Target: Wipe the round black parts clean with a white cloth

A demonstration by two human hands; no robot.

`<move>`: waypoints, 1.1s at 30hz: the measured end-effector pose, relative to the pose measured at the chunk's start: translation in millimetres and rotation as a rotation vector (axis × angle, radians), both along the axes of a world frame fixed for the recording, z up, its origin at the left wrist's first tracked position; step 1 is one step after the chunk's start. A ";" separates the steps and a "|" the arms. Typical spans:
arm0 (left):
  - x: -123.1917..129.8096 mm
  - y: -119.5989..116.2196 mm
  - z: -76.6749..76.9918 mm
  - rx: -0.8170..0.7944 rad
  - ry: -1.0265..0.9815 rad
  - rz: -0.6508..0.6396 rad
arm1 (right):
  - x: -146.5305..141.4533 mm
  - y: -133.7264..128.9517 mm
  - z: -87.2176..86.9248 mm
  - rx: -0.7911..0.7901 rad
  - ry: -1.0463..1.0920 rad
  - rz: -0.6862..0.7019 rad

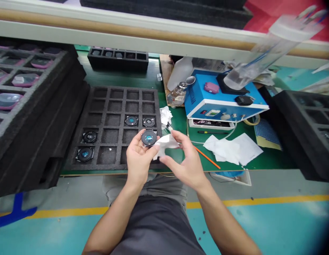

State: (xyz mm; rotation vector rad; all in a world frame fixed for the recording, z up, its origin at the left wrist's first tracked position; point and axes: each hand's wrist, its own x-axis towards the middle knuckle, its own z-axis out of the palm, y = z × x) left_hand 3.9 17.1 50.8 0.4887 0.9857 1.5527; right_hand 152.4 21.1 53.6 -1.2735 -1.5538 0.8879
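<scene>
My left hand (139, 156) is closed around a round black watch face (148, 138) with a lit blue mark on its screen. A white wipe (166, 142) stretches from beside the watch to my right hand (187, 159), whose fingers are curled about it, with thumb and index finger apart. The left thumb lies at the near edge of the wipe. Beneath and left of the hands is a black foam tray (110, 150) with square pockets. Several similar round watch faces (85, 154) sit in its pockets, some with lit screens.
Tall stacked foam trays (71, 78) stand at the left, another foam tray (291, 141) at the right. A blue machine (222, 106) stands behind, near a glass bottle (177, 94). White sheets (229, 150) and an orange stick (208, 158) lie right of my hands. A shelf edge (127, 35) crosses above.
</scene>
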 end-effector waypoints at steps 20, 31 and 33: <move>-27.1 -14.4 36.3 -0.128 -0.246 -0.287 | -39.2 -30.1 -13.1 0.178 0.110 0.048; -32.5 -28.4 41.3 -0.091 -0.235 -0.204 | -35.5 -23.8 -7.2 -0.189 0.290 0.142; -33.5 -30.9 41.5 -0.107 -0.280 -0.211 | -33.2 -24.5 -10.7 -0.251 0.189 0.207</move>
